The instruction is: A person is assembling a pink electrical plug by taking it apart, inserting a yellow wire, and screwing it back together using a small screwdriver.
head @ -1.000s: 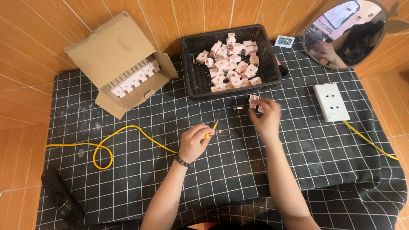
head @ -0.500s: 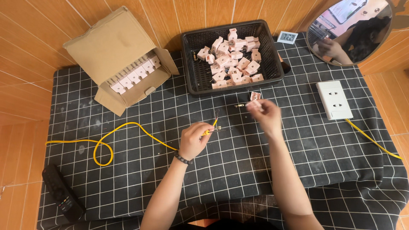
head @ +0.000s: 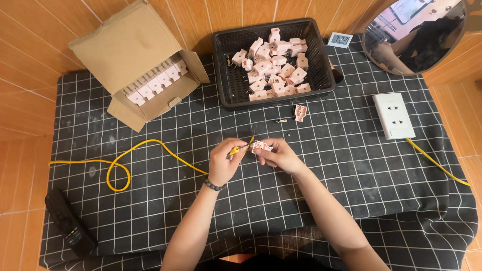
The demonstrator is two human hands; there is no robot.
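Two hands meeting, left hand (head: 224,161) gripping yellow screwdriver (head: 240,148), right hand (head: 279,155) holding pink plug (head: 261,146), black basket (head: 225,85) behind

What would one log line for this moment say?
left hand: grips yellow-handled screwdriver | right hand: holds small pink plastic plug part | tip at part | black mesh basket of pink parts behind

Bright, even overhead light, soft short shadows, sharp focus, slight wide-angle bending at the edges.

My hands meet mid-cloth (head: 150,200). Basket (head: 223,75) of plug parts sits at 12 o'clock, open box (head: 115,50) at 10, socket (head: 394,115) at 2, remote (head: 68,223) down at 8, mirror (head: 416,35) at 1.
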